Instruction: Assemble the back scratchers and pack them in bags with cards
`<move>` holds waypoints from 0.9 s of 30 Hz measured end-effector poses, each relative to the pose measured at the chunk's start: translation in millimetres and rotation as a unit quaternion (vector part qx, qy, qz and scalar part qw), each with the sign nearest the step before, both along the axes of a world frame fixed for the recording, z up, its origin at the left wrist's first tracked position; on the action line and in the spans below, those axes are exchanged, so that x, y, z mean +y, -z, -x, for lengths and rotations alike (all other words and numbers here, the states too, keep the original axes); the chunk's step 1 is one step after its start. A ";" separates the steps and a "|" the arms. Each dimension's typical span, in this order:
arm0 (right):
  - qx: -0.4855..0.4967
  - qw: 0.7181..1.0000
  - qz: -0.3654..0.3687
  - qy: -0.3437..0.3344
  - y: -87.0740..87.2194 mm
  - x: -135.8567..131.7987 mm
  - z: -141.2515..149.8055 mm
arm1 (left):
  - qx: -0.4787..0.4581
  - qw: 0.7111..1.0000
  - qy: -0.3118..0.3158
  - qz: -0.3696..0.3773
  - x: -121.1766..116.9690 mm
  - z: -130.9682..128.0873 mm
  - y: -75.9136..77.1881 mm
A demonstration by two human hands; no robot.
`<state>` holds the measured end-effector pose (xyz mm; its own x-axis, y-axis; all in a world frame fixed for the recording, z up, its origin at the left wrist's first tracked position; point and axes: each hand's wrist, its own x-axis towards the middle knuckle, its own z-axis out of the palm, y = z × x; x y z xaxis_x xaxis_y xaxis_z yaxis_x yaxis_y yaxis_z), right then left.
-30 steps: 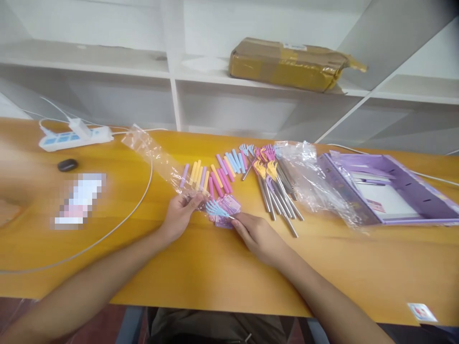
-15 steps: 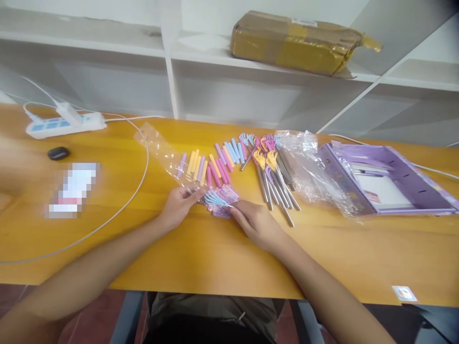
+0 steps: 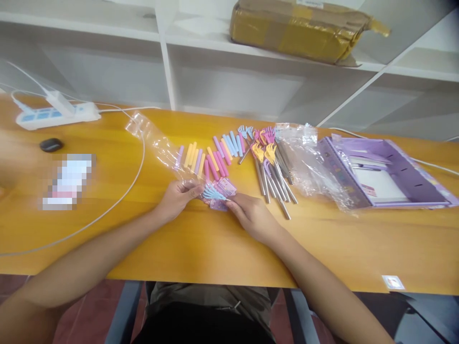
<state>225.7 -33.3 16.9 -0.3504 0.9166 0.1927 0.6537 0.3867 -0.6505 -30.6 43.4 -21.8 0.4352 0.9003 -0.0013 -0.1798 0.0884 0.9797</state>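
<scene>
My left hand [image 3: 177, 197] pinches the near end of a long clear plastic bag [image 3: 158, 143] lying on the yellow table [image 3: 229, 248]. My right hand [image 3: 251, 216] grips the stem of a light blue claw-headed stick [image 3: 213, 192], whose head sits at the bag's mouth, above a small stack of purple cards [image 3: 223, 193]. Just beyond lie several pastel rubber sleeves [image 3: 211, 160] in yellow, pink, purple and blue. To their right is a pile of metal sticks with coloured claw heads [image 3: 268, 167].
A crumpled clear bag [image 3: 308, 162] and an open purple box [image 3: 387, 179] lie at the right. A white power strip [image 3: 53, 114] with its cable [image 3: 118, 191] and a small black object [image 3: 51, 144] sit at the left. White shelves behind hold a brown parcel [image 3: 304, 31].
My hands stay together at the bag's mouth with the blue claw stick. The view has tipped slightly, so everything sits a little higher in the frame.
</scene>
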 end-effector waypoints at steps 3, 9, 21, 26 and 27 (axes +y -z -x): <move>0.010 1.000 0.003 0.009 1.4 -1.0 1.4 | 0.007 1.000 -0.011 -0.003 -1.0 0.1 0.6; 0.011 1.000 0.006 0.019 3.4 -2.9 5.1 | 0.037 0.999 0.024 -0.024 -4.4 -0.3 -4.5; -0.029 0.997 0.011 0.065 -3.6 -2.5 0.7 | 0.004 1.000 -0.006 -0.030 -10.9 -6.1 -15.3; -0.067 0.991 0.029 0.115 -9.5 2.1 -9.3 | -0.124 0.986 -0.103 0.037 -1.7 -10.9 -20.2; -0.058 0.992 0.027 0.110 -9.5 2.7 -10.0 | -0.135 0.984 -0.107 0.050 -0.6 -11.7 -21.5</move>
